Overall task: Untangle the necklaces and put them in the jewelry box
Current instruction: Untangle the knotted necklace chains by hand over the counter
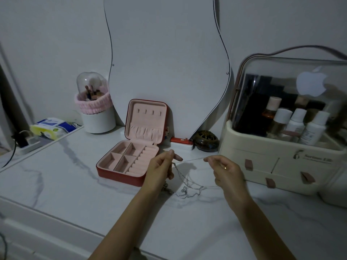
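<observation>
Both hands are up over the marble tabletop [56, 177], and there's a broad open stretch of it to the left and on the near side, running to the front edge. The left hand [159, 170] pinches a thin silver chain [189, 160] at one end, the right hand [226, 170] pinches it at the other, and that strand runs taut left to right between the fingertips. Below it the tangled necklaces [185, 188] hang in loops from the left hand and pool on the tabletop between the two wrists, just right of the near corner of the red jewelry box [120, 176]. That box sits open, lid upright toward the far side, pink compartments facing up, touching distance left of the left hand. Tight on the right: a cream cosmetic organizer [277, 166] stands just beside the right hand. Far side, a wavy mirror [165, 53], a small dark brown dish [206, 140], and a domed brush holder [95, 109] far left.
</observation>
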